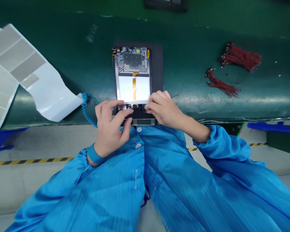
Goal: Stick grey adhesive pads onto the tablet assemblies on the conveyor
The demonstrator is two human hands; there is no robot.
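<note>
the left hand [109, 127] and the right hand [164, 109] curl over the lower end of an open tablet assembly [132, 75], fingertips down on its dark edge from either side; whether they pinch anything there is hidden. the tablet lies flat on a black mat [156, 64] on a green table [70, 64], with a circuit board [131, 59] at its far end and an orange flex cable [134, 87] running down over a pale panel [125, 87]. a blue coiled cord [85, 109] lies just beside the left hand, two bundles of red wires [240, 57] sit well to the right, and a white sheet [38, 77] lies at far left.
</note>
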